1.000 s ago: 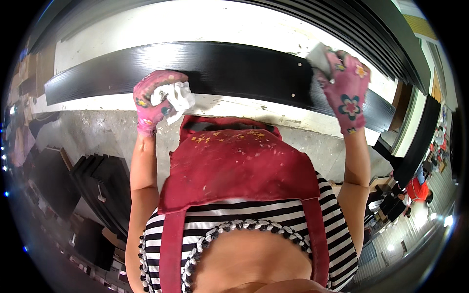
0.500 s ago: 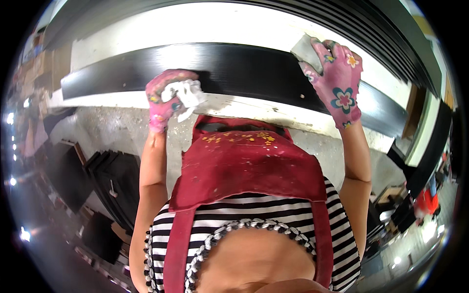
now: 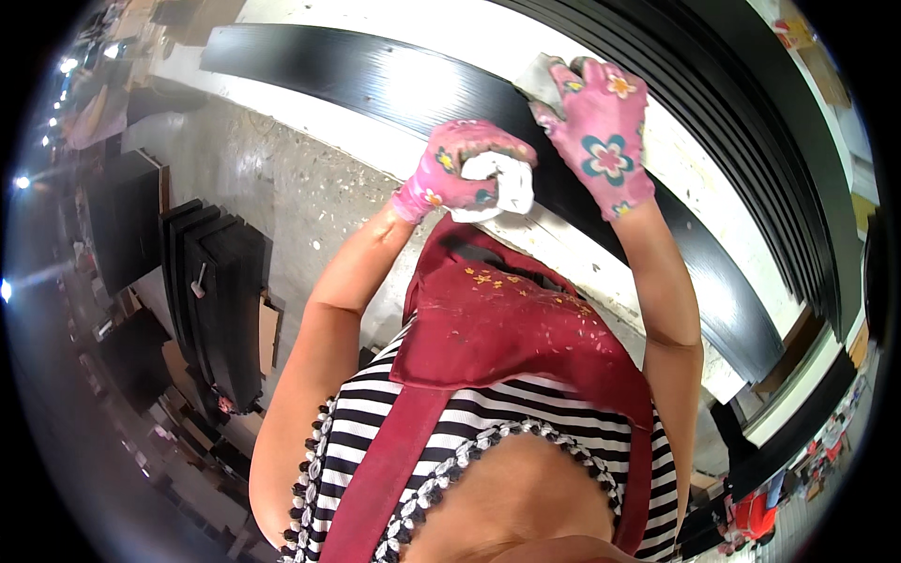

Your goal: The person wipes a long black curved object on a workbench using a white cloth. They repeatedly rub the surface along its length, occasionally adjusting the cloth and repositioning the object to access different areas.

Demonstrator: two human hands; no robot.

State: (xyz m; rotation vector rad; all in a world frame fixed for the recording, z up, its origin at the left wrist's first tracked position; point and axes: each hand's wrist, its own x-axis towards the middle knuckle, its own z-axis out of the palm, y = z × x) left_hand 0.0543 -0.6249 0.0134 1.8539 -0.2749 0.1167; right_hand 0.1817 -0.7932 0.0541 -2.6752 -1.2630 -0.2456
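A long glossy black board (image 3: 366, 83) lies across the white bench (image 3: 310, 127) in front of me. My left hand (image 3: 462, 167), in a pink flowered glove, is closed around a crumpled white cloth (image 3: 507, 183) at the board's near edge. Further right, my right hand (image 3: 605, 131), gloved alike, grips a thin, flat grey-white piece (image 3: 542, 83) between thumb and fingers. That piece sits at the board's far edge; its exact kind I cannot make out. My right wrist passes over the board.
Several long black boards (image 3: 718, 122) are stacked beyond, along the far right of the bench. On the left, black panels (image 3: 221, 291) stand on the grey concrete floor (image 3: 282, 188). A red item (image 3: 754, 516) shows at the lower right.
The view has swung, so the board now slants down to the right. My left hand with the cloth has come rightward along the board, closer to my right hand, which still holds the flat piece.
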